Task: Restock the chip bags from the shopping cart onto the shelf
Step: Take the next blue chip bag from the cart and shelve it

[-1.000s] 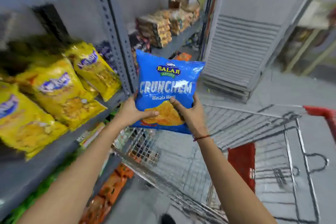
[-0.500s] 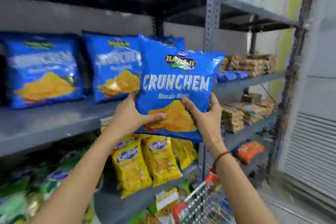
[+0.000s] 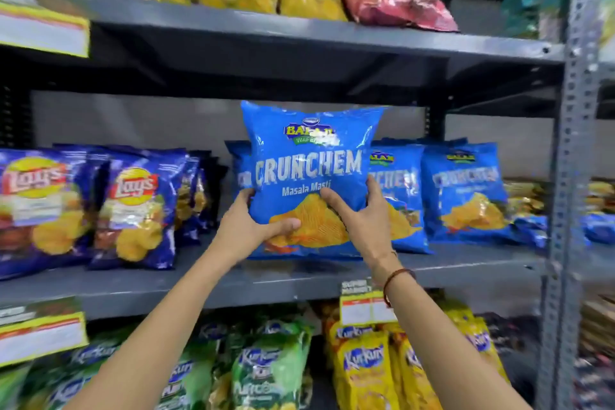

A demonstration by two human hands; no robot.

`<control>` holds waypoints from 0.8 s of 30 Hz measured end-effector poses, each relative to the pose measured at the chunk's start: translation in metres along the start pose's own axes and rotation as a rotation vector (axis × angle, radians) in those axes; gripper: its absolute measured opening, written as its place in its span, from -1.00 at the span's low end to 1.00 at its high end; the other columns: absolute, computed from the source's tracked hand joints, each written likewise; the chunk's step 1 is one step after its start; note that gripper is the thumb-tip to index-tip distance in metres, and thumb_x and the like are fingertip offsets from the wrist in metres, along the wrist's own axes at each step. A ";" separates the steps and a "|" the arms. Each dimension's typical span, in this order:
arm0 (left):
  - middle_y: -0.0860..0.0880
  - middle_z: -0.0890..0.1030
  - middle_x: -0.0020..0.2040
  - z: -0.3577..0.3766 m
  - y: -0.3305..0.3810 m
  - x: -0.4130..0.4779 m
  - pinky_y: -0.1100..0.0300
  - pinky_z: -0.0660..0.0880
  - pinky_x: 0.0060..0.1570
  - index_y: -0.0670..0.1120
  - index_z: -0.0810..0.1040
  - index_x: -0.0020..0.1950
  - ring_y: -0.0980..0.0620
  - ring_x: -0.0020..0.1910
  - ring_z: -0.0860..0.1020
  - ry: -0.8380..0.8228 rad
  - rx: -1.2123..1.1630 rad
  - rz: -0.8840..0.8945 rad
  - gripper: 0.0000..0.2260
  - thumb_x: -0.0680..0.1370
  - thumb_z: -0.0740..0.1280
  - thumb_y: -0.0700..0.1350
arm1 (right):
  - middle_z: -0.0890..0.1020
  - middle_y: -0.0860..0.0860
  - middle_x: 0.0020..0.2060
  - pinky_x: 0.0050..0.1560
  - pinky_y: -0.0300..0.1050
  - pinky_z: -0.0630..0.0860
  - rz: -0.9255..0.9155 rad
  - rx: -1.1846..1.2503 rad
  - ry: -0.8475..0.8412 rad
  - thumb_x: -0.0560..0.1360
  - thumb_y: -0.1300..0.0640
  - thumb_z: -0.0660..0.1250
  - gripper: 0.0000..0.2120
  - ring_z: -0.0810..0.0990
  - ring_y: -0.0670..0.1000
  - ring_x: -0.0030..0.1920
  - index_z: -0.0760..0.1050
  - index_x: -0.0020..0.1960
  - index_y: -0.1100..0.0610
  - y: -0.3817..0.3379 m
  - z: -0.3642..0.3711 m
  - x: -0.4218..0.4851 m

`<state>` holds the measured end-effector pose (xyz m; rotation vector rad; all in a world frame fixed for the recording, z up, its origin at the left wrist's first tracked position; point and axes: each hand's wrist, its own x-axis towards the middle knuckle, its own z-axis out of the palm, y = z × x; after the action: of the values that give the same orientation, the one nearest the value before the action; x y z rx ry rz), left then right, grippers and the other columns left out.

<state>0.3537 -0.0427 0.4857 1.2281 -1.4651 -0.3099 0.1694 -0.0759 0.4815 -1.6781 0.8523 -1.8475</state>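
Two hands, left hand (image 3: 248,230), right hand (image 3: 361,221), one blue bag (image 3: 307,160), perhaps three behind

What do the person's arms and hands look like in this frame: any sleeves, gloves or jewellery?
Both forearms are bare up to the frame's lower edge, with no sleeves showing. The left hand and right hand are ungloved, with no rings visible. The only thing worn is a thin reddish-brown thread band around the right wrist.
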 end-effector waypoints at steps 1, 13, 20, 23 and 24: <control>0.05 0.47 0.15 -0.005 -0.006 0.004 0.15 0.42 0.09 -0.07 0.31 0.33 0.03 0.15 0.48 0.016 0.001 -0.017 -0.11 0.11 0.59 0.15 | 0.45 -0.21 0.16 0.25 -0.27 0.38 0.009 -0.003 -0.020 0.35 -0.04 0.49 -0.19 0.44 -0.14 0.22 0.20 0.48 0.13 0.003 0.011 0.004; -0.08 0.46 0.30 -0.016 -0.058 0.044 0.01 0.46 0.21 -0.11 0.25 0.37 -0.04 0.21 0.48 0.007 0.017 -0.231 0.00 0.06 0.59 0.19 | 0.64 0.00 0.06 0.15 0.02 0.55 0.075 -0.117 -0.154 0.38 -0.14 0.44 -0.35 0.63 0.07 0.08 0.29 0.35 0.08 0.057 0.070 0.039; -0.07 0.48 0.27 -0.013 -0.066 0.052 0.17 0.46 0.05 -0.13 0.23 0.37 0.02 0.07 0.50 -0.035 -0.026 -0.271 -0.20 0.26 0.56 -0.02 | 0.61 0.07 0.16 0.18 0.01 0.53 0.108 -0.159 -0.121 0.39 -0.13 0.42 -0.23 0.60 0.09 0.12 0.16 0.46 0.09 0.071 0.080 0.050; 0.04 0.41 0.22 -0.015 -0.062 0.043 0.21 0.35 0.09 -0.12 0.19 0.42 0.03 0.16 0.44 0.003 0.082 -0.196 -0.22 0.33 0.52 -0.02 | 0.54 0.12 0.27 0.29 0.05 0.46 0.064 -0.196 -0.074 0.39 -0.13 0.43 -0.14 0.53 0.13 0.23 0.08 0.51 0.11 0.070 0.081 0.045; 0.03 0.40 0.23 -0.018 -0.062 0.038 0.20 0.32 0.12 -0.12 0.18 0.44 0.01 0.23 0.41 0.027 0.136 -0.157 -0.22 0.35 0.51 -0.02 | 0.45 0.12 0.35 0.34 0.03 0.37 0.015 -0.239 -0.037 0.40 -0.11 0.43 -0.14 0.44 0.12 0.33 0.06 0.52 0.13 0.068 0.082 0.043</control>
<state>0.4067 -0.0913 0.4661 1.4557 -1.3874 -0.3015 0.2426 -0.1626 0.4642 -1.8361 1.1039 -1.7551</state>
